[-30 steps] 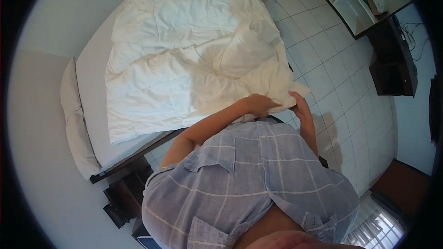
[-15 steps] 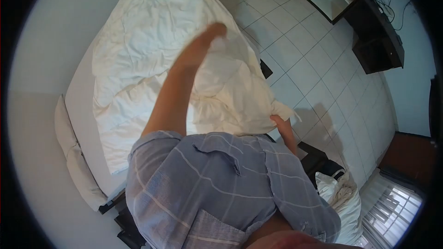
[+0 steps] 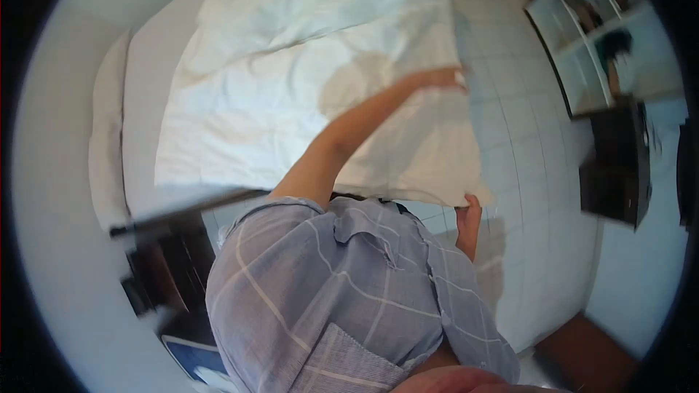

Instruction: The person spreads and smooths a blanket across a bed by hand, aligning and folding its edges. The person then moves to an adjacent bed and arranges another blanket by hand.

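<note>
A white duvet (image 3: 291, 94) lies across the bed, mostly flat with a few soft creases. My left arm stretches over it, and my left hand (image 3: 440, 78) is closed at its right edge, with a bit of white cloth showing between blurred fingers. Closer to my body, my right hand (image 3: 470, 212) pinches the near right corner of the duvet. That corner hangs beyond the bed over the tiled floor. The bed's near edge is partly hidden by my checked shirt (image 3: 349, 284).
Pillows (image 3: 109, 138) line the bed's left end by the wall. Pale floor tiles (image 3: 517, 175) run along the right. Open shelves (image 3: 582, 51) with clothes and a dark cabinet (image 3: 615, 175) stand farther right. Dark furniture (image 3: 171, 269) is at lower left.
The duvet has gone from bunched and rumpled to spread flatter, its edge farther right. My left hand has moved right to that edge. My right hand still holds the corner. The view has turned.
</note>
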`<state>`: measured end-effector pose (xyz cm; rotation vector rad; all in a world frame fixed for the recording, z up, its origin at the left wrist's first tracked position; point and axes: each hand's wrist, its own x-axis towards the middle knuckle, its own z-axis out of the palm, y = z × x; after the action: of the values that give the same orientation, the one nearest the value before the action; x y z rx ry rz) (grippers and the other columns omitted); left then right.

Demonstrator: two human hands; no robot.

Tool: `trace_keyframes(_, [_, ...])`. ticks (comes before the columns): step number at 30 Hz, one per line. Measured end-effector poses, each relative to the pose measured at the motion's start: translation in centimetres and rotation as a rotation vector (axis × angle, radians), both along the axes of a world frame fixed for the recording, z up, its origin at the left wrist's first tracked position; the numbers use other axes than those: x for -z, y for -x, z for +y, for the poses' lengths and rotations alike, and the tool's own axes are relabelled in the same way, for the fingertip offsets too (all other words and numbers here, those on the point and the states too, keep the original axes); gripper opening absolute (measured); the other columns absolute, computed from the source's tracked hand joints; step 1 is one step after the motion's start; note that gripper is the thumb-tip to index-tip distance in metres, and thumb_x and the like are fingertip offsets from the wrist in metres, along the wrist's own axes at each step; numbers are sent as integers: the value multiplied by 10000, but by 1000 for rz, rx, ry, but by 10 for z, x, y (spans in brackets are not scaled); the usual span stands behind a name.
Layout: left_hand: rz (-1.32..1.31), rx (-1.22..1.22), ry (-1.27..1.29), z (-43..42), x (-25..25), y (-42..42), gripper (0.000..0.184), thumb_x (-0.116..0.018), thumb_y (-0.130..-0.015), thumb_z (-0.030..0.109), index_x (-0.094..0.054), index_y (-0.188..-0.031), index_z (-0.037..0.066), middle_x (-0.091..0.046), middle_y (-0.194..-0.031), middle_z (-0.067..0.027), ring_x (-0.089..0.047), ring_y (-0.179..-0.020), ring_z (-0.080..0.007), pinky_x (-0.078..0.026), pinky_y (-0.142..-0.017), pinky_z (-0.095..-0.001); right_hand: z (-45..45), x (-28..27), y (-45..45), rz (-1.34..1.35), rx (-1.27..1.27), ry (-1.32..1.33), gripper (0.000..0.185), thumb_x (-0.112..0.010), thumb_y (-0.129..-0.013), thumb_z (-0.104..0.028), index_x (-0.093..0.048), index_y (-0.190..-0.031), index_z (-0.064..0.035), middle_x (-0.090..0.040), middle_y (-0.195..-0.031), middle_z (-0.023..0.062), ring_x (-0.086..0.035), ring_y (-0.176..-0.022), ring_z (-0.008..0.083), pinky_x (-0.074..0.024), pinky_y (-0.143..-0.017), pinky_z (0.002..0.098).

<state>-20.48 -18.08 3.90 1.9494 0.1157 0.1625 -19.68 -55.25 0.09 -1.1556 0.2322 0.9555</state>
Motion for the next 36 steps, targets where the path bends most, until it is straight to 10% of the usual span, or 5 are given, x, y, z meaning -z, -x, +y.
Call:
trace_keyframes(8, [-87,-1052,-162,-68,21,328,338,-507,-717,-21,-541,-1038,80,-569,-1039,-59,-523,-961,-190,-444,-708,-293,45,26,-15,223,-87,36,323,-573,-758,-161,-483,-1026,-5,-537,-980,115,-520,-890,230,-436,-745,341])
trace_keyframes(14, [233,-2160,-417,-67,36,576,395,-563,-691,75,-480,-1067,-11,-518,-1028,-180,-480,-987,-331,-370,-868,-366,118,-8,35,-102,-600,153,395,-640,-721,-233,-494,-1050,-71,-543,-988,77,-513,-902,189,-414,-725,302])
trace_keyframes(18, [315,-2538,81,-72,69,661,682,-655,-660,298,-376,-1157,-76,-453,-1123,-251,-438,-1046,-367,-353,-899,-382,164,0,67,-154,-488,287,443,-668,-685,-245,-495,-1071,-110,-543,-998,35,-505,-919,175,-400,-744,324])
trace_keyframes(26, [675,-2555,227,-9,66,720,905,-678,-540,543,-381,-1115,-90,-505,-1083,-238,-477,-1006,-398,-370,-882,-431,171,4,107,-197,-250,245,457,-676,-659,-204,-507,-1069,-92,-546,-1012,33,-517,-932,176,-407,-774,322])
trace_keyframes(36, [-493,-1685,1175,4,57,698,452,-550,-783,303,-477,-1099,-11,-561,-1032,-116,-545,-940,-242,-450,-802,-350,216,-19,110,-32,-420,37,399,-617,-734,-155,-484,-1092,-39,-543,-1022,74,-524,-955,193,-420,-832,311])
